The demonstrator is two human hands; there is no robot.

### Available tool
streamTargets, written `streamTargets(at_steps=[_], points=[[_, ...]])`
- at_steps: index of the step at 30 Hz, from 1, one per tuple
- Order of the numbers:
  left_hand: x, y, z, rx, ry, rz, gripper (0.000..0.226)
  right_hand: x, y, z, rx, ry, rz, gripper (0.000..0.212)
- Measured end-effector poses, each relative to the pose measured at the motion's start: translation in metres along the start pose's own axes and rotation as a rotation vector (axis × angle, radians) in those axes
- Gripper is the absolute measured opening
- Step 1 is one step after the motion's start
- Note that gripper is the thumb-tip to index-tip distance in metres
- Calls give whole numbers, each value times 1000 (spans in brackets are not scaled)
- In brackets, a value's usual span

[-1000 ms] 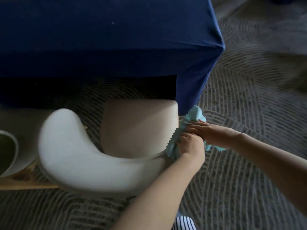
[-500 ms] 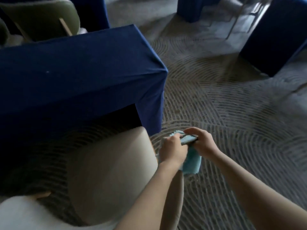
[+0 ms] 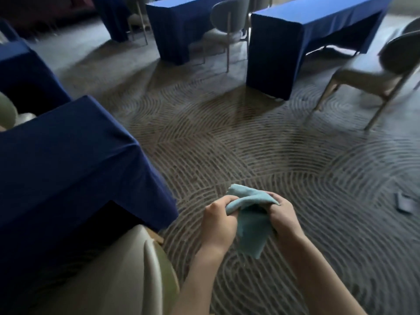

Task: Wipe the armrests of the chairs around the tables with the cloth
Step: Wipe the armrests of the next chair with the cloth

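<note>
The light teal cloth (image 3: pixel 251 226) is up in the air between both hands, over the patterned carpet (image 3: pixel 227 144) and just to the right of the nearest chair (image 3: pixel 127 276), touching neither. The left hand (image 3: pixel 218 221) grips the cloth's left side, its fingers (image 3: pixel 223 201) curled round a bunched fold. The right hand (image 3: pixel 284 215) holds the other side, its fingers (image 3: pixel 276 197) closed over the top edge. Between the hands the fabric is gathered into a thick roll, with one frayed corner poking up above the left hand and the rest hanging down to a loose point below the wrists. Both forearms are bare and come in from the lower edge of the view. The nearest chair is pale and padded, with a rounded rim, and sits at the lower left, pushed in close to the corner of a bench (image 3: pixel 68 160) draped to the floor in dark blue fabric. The view does not make clear which part of that chair is its armrest. Farther off across the carpet stand more blue-draped benches, one long one (image 3: pixel 306 37) at the upper right and another (image 3: pixel 172 26) left of it, with a round-backed chair (image 3: pixel 225 26) between them. A further chair (image 3: pixel 375 73) stands apart on thin pale legs at the right edge. A small dark flat object (image 3: pixel 405 204) lies on the carpet, well to the right of the hands; it is too blurred to identify.
</note>
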State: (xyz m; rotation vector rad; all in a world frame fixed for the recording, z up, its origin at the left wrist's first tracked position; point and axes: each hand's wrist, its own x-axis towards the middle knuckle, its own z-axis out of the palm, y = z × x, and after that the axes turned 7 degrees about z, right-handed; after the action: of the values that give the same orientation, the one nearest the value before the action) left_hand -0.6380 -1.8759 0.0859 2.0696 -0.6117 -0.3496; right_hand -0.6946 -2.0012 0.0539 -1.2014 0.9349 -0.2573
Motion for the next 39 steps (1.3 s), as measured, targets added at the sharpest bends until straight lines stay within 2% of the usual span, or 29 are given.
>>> streamTargets(at_steps=[4, 9, 11, 15, 17, 21, 33, 37, 39], points=[[30, 48, 78, -76, 40, 8, 19, 17, -26, -100, -252, -3, -105, 31], [64, 104, 184, -217, 66, -43, 43, 31, -68, -219, -528, -40, -90, 47], [78, 122, 215, -236, 107, -11, 40, 46, -82, -255, -545, -58, -55, 48], [107, 138, 243, -208, 144, 135, 37, 87, -101, -285, -357, 10, -80, 33], [129, 141, 253, -183, 132, 177, 39, 115, -114, -289, -251, 69, -104, 38], [180, 142, 262, -141, 6, 135, 46, 169, -139, -284, -80, 105, -81, 35], [472, 175, 304, -212, -180, 202, 32, 404, -287, -273, 91, 129, -85, 25], [557, 191, 319, -215, -253, 182, 43, 479, -328, -274, 199, 108, -68, 22], [572, 202, 321, -230, -323, 176, 44, 500, -339, -274, 228, 121, -79, 23]])
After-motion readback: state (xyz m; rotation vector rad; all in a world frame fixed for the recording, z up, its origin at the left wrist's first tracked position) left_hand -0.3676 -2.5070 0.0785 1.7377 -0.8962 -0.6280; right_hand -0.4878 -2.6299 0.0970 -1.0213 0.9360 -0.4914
